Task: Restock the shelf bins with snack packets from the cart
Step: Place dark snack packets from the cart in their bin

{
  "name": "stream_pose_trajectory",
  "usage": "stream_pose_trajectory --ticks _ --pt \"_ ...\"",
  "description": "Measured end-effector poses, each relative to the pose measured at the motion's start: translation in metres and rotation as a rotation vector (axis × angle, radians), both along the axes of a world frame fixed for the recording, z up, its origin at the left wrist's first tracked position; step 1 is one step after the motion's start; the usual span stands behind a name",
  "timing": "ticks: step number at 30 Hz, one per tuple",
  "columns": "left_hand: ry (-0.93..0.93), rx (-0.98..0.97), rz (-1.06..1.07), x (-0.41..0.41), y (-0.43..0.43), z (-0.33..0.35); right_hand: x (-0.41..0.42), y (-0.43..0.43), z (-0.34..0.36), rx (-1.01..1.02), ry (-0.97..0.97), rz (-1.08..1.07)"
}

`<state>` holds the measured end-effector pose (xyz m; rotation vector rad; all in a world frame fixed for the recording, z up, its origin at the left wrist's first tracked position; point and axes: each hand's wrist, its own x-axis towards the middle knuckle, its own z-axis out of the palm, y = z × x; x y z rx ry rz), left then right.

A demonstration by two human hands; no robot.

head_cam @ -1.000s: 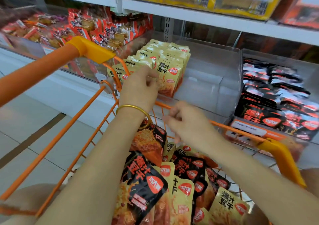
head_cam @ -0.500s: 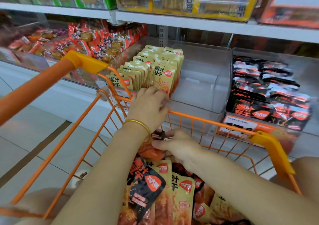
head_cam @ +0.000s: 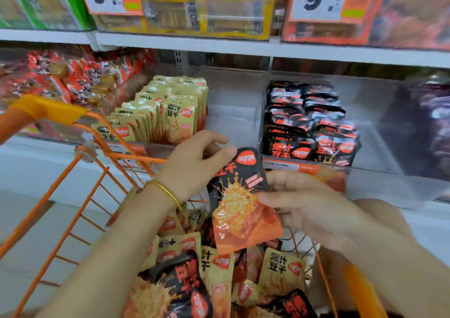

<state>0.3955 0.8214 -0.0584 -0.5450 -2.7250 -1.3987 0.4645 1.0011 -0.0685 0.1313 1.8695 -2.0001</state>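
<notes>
Snack packet (head_cam: 239,196), black with an orange bottom, is held up over the cart, mid-frame between both hands. Shelf (head_cam: 243,47): white metal, runs across at 12 o'clock. Cart (head_cam: 48,109): orange coated wire, smooth plastic corner caps, fills 6 to 9 o'clock. Two clear rigid plastic bins sit on the lower shelf. The black bin (head_cam: 287,165), with matching black packets stacked upright in rows, lies at 1 o'clock from the held packet, just beyond it. The tan bin (head_cam: 231,122) is at 11 o'clock, its right part bare. The pile (head_cam: 280,269) of loose tan and black packets lies in the cart at 6 o'clock. The held packet is a flat glossy film pouch, crinkly, with its long axis roughly 12 to 6 and the logo end up. Right hand (head_cam: 304,203) pinches its 3 o'clock edge, thumb across the front, and is the nearer hand to the black bin. Left hand (head_cam: 192,166): thumb touches the top 11 o'clock corner; can't tell if it really grips. Thin gold bangle (head_cam: 168,191) on the left wrist. Likely next: carry the packet to 1 o'clock and slot it upright.
</notes>
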Motion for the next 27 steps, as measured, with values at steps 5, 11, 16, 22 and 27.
stream_pose_trajectory --ticks 5,11,16,22,27 --pt "0.059 0.062 -0.145 0.001 0.053 0.014 0.003 0.041 0.015 0.108 0.252 -0.058" --pt "0.265 0.052 -0.118 -0.007 0.114 0.015 -0.017 0.115 0.034 0.367 0.598 -0.526" --pt "0.398 -0.276 -0.124 0.000 0.124 -0.022 -0.042 0.163 0.000 0.654 0.529 -0.555" --pt "0.444 -0.224 -0.112 0.006 0.117 -0.042 -0.066 0.160 -0.021 1.292 0.284 -0.270" --pt "0.413 -0.175 -0.129 0.010 0.107 -0.044 -0.077 0.163 -0.013 1.463 0.143 -0.022"
